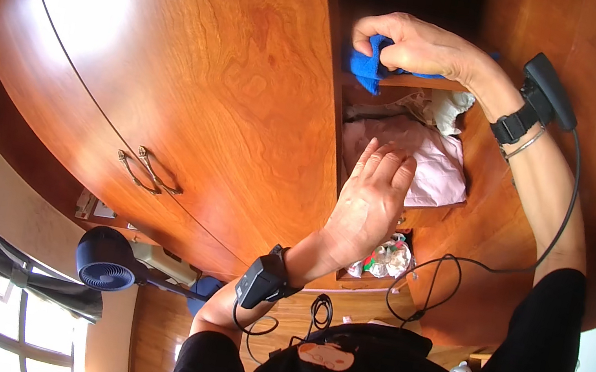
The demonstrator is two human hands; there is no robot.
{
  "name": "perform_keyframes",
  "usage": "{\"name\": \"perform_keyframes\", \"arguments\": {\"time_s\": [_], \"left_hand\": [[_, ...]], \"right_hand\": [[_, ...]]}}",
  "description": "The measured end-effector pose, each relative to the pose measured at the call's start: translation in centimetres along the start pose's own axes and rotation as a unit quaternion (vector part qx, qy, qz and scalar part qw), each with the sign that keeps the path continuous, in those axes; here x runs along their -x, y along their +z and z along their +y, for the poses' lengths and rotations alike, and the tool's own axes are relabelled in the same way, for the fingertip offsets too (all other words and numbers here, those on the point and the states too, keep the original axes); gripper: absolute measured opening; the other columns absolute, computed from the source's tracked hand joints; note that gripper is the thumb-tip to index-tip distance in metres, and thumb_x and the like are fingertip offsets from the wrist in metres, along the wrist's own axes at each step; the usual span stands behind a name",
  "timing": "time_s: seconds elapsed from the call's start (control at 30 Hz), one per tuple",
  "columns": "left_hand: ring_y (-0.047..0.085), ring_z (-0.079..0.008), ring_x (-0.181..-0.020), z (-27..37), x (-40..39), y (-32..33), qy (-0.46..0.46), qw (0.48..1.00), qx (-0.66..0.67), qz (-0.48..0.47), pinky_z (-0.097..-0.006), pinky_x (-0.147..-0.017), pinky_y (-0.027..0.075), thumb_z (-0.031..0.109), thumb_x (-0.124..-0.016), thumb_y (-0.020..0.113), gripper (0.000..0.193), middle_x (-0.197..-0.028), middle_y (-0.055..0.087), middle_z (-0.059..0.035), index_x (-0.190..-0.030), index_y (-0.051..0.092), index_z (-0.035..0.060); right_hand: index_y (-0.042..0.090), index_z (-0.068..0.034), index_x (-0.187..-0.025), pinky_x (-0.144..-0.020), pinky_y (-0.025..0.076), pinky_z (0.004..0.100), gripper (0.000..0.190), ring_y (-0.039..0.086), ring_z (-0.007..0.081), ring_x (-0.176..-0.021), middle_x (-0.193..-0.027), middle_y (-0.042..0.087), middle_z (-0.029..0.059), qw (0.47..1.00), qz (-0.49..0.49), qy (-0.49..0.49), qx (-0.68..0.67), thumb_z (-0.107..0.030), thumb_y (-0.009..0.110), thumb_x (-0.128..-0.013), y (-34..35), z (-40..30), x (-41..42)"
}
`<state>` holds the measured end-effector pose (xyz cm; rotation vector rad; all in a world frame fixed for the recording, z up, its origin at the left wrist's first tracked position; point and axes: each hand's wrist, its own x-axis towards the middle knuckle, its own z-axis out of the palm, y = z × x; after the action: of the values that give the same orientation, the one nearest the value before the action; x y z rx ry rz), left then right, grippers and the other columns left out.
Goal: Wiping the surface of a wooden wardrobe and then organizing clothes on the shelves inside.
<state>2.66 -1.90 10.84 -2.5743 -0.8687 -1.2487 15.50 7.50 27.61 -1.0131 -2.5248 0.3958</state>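
Note:
Before me stands a wooden wardrobe with an uncovered section of shelves. My right hand (424, 47) grips a blue cloth (368, 66) at the edge of an upper shelf (424, 83); more blue fabric lies on that shelf behind the wrist. Lower down, my left hand (370, 199) is raised with its fingers extended, in front of pale pink fabric (438, 169) in the compartment below. Whether its fingertips touch the fabric cannot be told. White fabric (451, 112) sits behind the pink fabric. Each wrist wears a black strapped device with a cable.
A large wooden wardrobe door (220, 83) with metal handles (148, 171) fills the left. Below my left hand, a drawer (370, 285) holds bundled, colourful plastic or cloth items (390, 259). A dark blue fan (108, 260) stands at lower left, near a window (19, 310). Loose cable (456, 273) hangs by my right arm.

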Motion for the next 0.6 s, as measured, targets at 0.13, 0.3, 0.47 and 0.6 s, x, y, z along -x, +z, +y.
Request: {"name": "perform_keyframes", "arguments": {"time_s": [0.13, 0.3, 0.47, 0.6], "left_hand": [[0.05, -0.0395, -0.115, 0.3, 0.6, -1.0, 0.002, 1.0, 0.01, 0.005, -0.0504, -0.107, 0.035, -0.005, -0.077, 0.058, 0.038, -0.118, 0.054, -0.0214, -0.115, 0.052, -0.007], [0.052, -0.0419, -0.109, -0.2, 1.8, -2.3, -0.047, 0.999, 0.024, 0.012, -0.0462, -0.096, 0.043, -0.001, -0.082, 0.059, 0.038, -0.12, 0.052, -0.0242, -0.118, 0.05, -0.0068], [0.052, -0.0441, -0.107, 0.2, 2.0, -3.5, -0.071, 0.995, 0.063, 0.018, -0.0451, -0.09, 0.047, 0.001, -0.083, 0.06, 0.042, -0.124, 0.048, -0.0254, -0.121, 0.047, -0.0063], [0.051, -0.0433, -0.106, 0.7, 1.9, -3.8, -0.074, 0.995, 0.071, 0.021, -0.0456, -0.09, 0.047, 0.002, -0.081, 0.06, 0.041, -0.122, 0.048, -0.026, -0.119, 0.047, -0.0078]], "right_hand": [[0.046, -0.006, -0.078, -0.06, 0.034, 0.0245, 0.014, 0.042, 0.0073, -0.068, -0.072, 0.044, -0.0025, 0.997, -0.01, -0.062, -0.039, -0.002, 0.047, -0.065, -0.1, -0.7, 1.0], [0.041, -0.011, -0.078, -0.057, 0.029, 0.0171, 0.017, 0.038, 0.0012, -0.069, -0.075, 0.038, -0.007, 0.918, 0.048, -0.075, -0.387, 0.002, 0.046, -0.07, -1.1, 0.5, 2.6], [0.039, -0.012, -0.079, -0.058, 0.031, 0.0153, 0.016, 0.033, 0.0012, -0.065, -0.075, 0.033, -0.0074, 0.837, 0.054, -0.116, -0.532, 0.001, 0.049, -0.08, -2.0, 1.6, 3.3], [0.055, -0.006, -0.096, -0.081, 0.045, 0.0255, 0.014, 0.053, 0.0099, -0.084, -0.09, 0.056, -0.0005, 0.776, 0.13, -0.146, -0.6, -0.002, 0.05, -0.083, -2.0, 1.0, 3.1]]}}
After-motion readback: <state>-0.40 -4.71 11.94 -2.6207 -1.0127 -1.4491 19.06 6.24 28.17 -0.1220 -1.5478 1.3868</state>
